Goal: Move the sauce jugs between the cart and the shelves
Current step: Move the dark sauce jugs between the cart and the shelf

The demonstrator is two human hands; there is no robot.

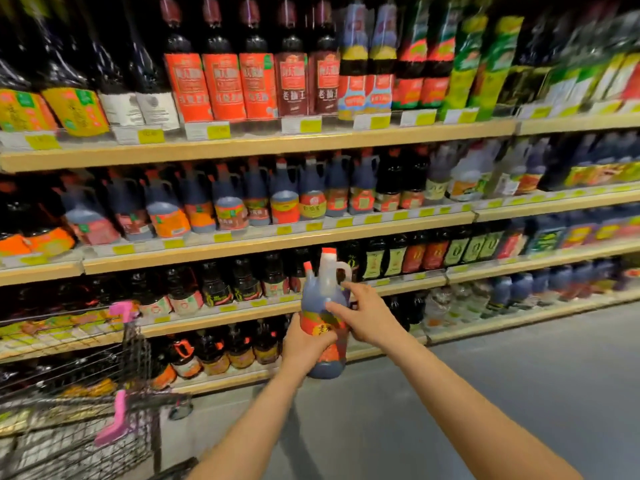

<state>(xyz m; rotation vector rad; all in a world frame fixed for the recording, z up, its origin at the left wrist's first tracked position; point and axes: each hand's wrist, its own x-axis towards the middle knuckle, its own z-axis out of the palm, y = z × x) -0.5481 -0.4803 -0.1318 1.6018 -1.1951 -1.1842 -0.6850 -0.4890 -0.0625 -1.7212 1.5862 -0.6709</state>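
the left hand (304,344) wraps around a sauce jug (323,317), hiding its label; the right hand (367,315) touches it with loose fingers.

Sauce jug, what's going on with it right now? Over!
Left hand grips the sauce jug low. Right hand touches its shoulder, fingers loose. Jug upright, off the shelves. Cart at left. Path clear.

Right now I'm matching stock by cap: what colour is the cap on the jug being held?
Red, on the jug; the head view shows it at the top.
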